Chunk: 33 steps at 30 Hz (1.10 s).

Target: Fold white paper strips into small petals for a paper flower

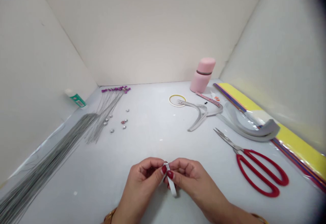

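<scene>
Close to the table's near side, my left hand [145, 177] and my right hand [187, 176] meet, thumbs and fingertips pinched together. Between them is a narrow white paper strip [172, 187], its loose end hanging down toward me. The upper end of the strip looks folded or knotted at the fingertips, though the fingers partly cover it. Both hands grip this same strip. Left of the hands, farther back, lie several small silvery folded stars [112, 131] and a reddish one [123, 122].
Grey wire stems [54, 149] run along the left, with purple-tipped stems [117, 89] behind. A glue tube [77, 100] leans at the left wall. Rightward are red-handled scissors [254, 169], loose white strips [198, 115], a tape ring [170, 101], a pink bottle [202, 76] and coloured sheets [300, 145].
</scene>
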Available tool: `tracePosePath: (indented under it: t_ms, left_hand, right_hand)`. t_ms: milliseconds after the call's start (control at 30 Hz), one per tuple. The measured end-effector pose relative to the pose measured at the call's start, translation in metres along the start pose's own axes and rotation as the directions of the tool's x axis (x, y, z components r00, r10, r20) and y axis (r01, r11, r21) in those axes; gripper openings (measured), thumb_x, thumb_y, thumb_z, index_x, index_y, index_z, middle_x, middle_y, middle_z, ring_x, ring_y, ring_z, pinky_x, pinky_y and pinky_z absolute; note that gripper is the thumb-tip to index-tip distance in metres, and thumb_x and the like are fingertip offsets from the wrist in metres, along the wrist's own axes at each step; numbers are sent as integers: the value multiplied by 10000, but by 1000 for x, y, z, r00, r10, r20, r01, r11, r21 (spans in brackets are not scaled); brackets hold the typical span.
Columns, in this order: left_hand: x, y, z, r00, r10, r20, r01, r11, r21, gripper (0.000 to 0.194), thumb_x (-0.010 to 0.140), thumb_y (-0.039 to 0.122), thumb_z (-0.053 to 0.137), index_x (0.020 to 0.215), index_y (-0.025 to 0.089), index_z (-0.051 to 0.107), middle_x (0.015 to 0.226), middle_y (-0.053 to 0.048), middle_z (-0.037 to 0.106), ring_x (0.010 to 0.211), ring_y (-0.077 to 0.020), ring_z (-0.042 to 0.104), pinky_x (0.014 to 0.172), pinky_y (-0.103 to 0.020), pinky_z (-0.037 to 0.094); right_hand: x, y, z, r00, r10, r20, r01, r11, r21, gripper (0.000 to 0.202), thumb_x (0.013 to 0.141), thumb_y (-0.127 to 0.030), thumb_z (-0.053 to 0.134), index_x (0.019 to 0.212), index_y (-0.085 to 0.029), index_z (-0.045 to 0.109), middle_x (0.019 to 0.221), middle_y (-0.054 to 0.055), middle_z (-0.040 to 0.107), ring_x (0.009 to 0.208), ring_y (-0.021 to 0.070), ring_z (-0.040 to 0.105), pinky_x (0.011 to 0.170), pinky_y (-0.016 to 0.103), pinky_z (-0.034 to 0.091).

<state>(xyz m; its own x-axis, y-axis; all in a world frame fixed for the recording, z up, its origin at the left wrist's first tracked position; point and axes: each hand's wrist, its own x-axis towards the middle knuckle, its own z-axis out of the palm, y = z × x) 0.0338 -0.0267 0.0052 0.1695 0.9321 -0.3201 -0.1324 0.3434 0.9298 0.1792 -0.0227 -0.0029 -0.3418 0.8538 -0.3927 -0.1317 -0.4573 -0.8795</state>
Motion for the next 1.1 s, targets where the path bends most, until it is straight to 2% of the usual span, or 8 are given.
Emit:
tracePosePath:
  t_ms: [167, 267, 400, 467, 567, 667, 900, 1100]
  left_hand:
    - [-2, -2, 1, 999, 46, 18, -47, 998, 46, 117, 773, 214, 572, 743, 122, 638, 555, -10, 638, 559, -137, 588, 584, -244, 479]
    - [-3, -4, -2, 980, 198, -23, -184, 944, 274, 104, 776, 193, 561, 754, 141, 648, 624, -33, 665, 604, -156, 614, 604, -255, 491]
    - [-4, -6, -9, 844, 530, 85, -474, 662, 581, 128, 754, 110, 561, 802, 180, 657, 785, -55, 695, 721, -170, 632, 669, -258, 493]
    - [-4, -7, -12, 780, 596, 188, -562, 536, 630, 186, 761, 82, 542, 868, 189, 649, 817, -60, 696, 746, -169, 630, 682, -264, 495]
    - [-3, -9, -13, 756, 595, 272, -600, 464, 652, 230, 765, 60, 530, 925, 179, 644, 875, -77, 693, 807, -170, 622, 725, -272, 490]
    - [-4, -9, -12, 788, 561, 255, -572, 513, 640, 258, 767, 63, 523, 961, 182, 646, 946, -86, 680, 886, -179, 610, 777, -281, 479]
    - [1, -3, -10, 939, 338, 68, -335, 848, 410, 162, 817, 192, 506, 870, 183, 659, 846, -61, 642, 780, -165, 609, 702, -262, 487]
    - [3, -1, -9, 953, 290, 88, -300, 858, 418, 105, 773, 194, 572, 768, 153, 668, 735, -46, 626, 691, -157, 598, 635, -240, 463]
  right_hand:
    - [0, 0, 0, 1000, 14, 13, -14, 1000, -14, 315, 707, -439, 625, 691, -126, 602, 564, -3, 589, 479, 80, 432, 479, 194, 307]
    - [0, 1, 0, 1000, 9, 0, -9, 1000, -22, 322, 703, -442, 630, 675, -123, 596, 545, -9, 566, 480, 81, 431, 480, 193, 311]
    - [0, 0, 1, 1000, -12, 14, 12, 1000, 3, 330, 696, -453, 631, 680, -123, 616, 532, -16, 541, 507, 92, 456, 505, 198, 337]
    - [0, -2, 2, 1000, -21, 15, 21, 999, 31, 331, 701, -449, 628, 668, -120, 621, 532, -15, 541, 514, 92, 463, 515, 199, 345]
    - [0, -4, 2, 1000, -29, -8, 30, 998, 59, 306, 703, -417, 642, 671, -113, 631, 529, -18, 543, 510, 82, 462, 515, 192, 343]
    - [0, -5, 2, 999, -37, -11, 38, 996, 75, 270, 711, -385, 646, 717, -115, 647, 551, -12, 563, 528, 83, 477, 528, 189, 348]
    - [2, -2, -2, 999, -38, -8, 38, 999, 20, 276, 720, -397, 629, 759, -125, 655, 591, 2, 586, 543, 99, 497, 528, 205, 380]
    - [0, -2, -4, 999, -34, 19, 34, 999, -29, 286, 714, -410, 629, 695, -125, 625, 547, -11, 560, 528, 98, 490, 532, 211, 387]
